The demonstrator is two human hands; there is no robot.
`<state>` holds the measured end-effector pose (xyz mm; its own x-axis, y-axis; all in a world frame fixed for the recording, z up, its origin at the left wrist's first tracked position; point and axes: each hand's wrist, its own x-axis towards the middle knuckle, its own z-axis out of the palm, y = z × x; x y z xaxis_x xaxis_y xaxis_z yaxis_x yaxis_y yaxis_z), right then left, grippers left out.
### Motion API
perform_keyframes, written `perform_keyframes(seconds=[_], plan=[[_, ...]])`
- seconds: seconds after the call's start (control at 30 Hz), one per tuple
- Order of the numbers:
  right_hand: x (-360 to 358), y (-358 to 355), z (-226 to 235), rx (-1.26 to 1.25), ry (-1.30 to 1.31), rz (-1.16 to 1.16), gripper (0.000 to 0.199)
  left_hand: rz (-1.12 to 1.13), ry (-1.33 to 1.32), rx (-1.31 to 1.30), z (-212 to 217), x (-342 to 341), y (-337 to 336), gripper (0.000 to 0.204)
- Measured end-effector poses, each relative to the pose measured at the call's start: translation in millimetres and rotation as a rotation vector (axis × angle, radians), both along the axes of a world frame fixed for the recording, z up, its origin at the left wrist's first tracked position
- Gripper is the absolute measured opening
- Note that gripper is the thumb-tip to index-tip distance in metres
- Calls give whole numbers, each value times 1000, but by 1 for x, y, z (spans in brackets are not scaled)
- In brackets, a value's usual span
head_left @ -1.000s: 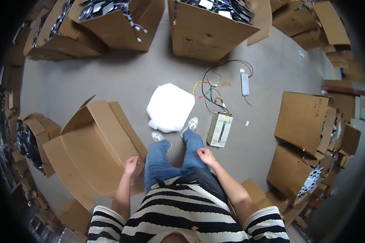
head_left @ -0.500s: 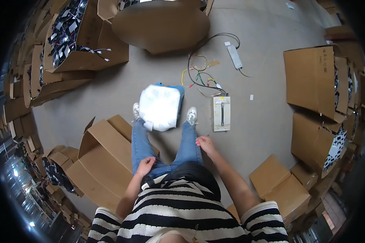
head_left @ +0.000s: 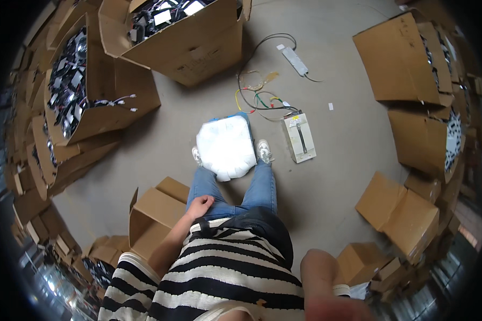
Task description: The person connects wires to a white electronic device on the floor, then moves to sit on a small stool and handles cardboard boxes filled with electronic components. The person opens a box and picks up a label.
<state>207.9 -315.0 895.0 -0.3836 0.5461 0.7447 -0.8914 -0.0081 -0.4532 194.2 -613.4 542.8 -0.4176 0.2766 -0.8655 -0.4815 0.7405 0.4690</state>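
Observation:
My left hand [head_left: 201, 205] rests against the top of my left thigh, its fingers loosely curled together, and no object shows in it. Close to the camera at the lower right, my right hand [head_left: 340, 310] is raised and blurred; its fingers cannot be made out. Between my shoes stands a low blue stool [head_left: 245, 116], its seat wrapped in a white cover [head_left: 226, 147]. To the right of my right shoe is a pale metal box [head_left: 301, 140] with a black handle.
Coloured wires [head_left: 260, 99] and a black cable run from the metal box to a grey power strip [head_left: 294, 61]. Large cartons of black wired parts [head_left: 69, 80] stand at the left, with another carton [head_left: 193, 51] ahead. More cartons [head_left: 391, 59] line the right; an open carton [head_left: 160, 214] is beside my left leg.
My right hand has gone from beside my right thigh up toward the camera. The left hand stays at my thigh. The view has shifted, and the dark blurred shape over the far carton is gone.

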Motion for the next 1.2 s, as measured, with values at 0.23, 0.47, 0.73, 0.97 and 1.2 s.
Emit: perform_keyframes(seconds=[0.23, 0.47, 0.73, 0.97, 1.2], plan=[[-89, -76, 9, -119, 162, -43, 26, 91, 31, -54, -49, -64, -80, 29], [-103, -33, -83, 307, -24, 564, 20, 217, 25, 92, -106, -92, -17, 29], [-178, -3, -486, 744, -1313, 367, 24, -156, 588, -232, -273, -162, 37, 43], [-211, -27, -686, 1193, -1538, 579, 39, -178, 476, -440, -362, -217, 32, 68], [-189, -44, -718, 1641, -1342, 536, 55, -185, 258, -388, -370, -180, 27, 80]])
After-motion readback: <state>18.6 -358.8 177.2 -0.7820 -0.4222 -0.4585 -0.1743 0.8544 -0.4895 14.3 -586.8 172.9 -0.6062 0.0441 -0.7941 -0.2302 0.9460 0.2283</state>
